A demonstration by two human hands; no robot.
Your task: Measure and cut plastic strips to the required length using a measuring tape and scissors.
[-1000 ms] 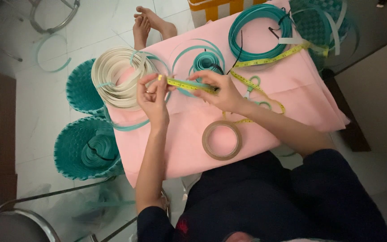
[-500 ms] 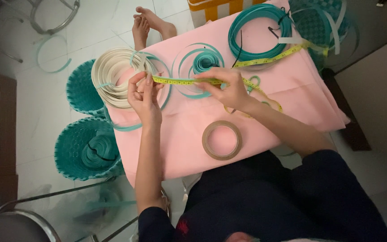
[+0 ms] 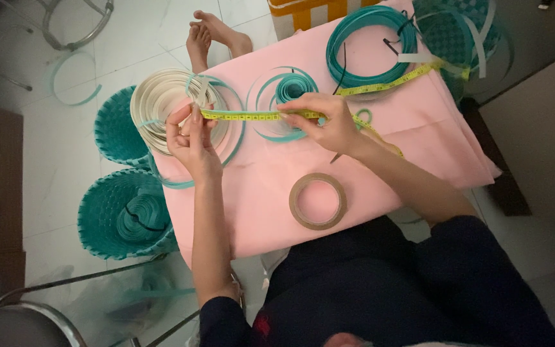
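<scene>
The left hand (image 3: 191,138) pinches one end of a yellow tape measure (image 3: 252,116) with its fingers closed tight on it. The right hand (image 3: 325,122) pinches the same tape farther along, with its fingertips closed on it too. Between the two hands the tape is pulled straight and flat. It runs from side to side across the picture, so its long way goes left to right, just above the pink worktop (image 3: 264,186). Past the right hand the tape goes slack. It bends and runs up and away toward the far right corner of the worktop, where it lies across a big coil of teal strip (image 3: 370,48). The left end of the tape sits over a thick roll of cream strip (image 3: 162,103). Under the middle of the tape lies a small teal coil (image 3: 290,87) with loose loops around it. A brown ring of sticky tape (image 3: 318,201) lies flat on the worktop, nearer the person and apart from both hands. On the floor to the left stand two teal woven baskets (image 3: 123,215), one behind the other. Two bare feet (image 3: 210,35) of another person show at the far edge of the worktop.
</scene>
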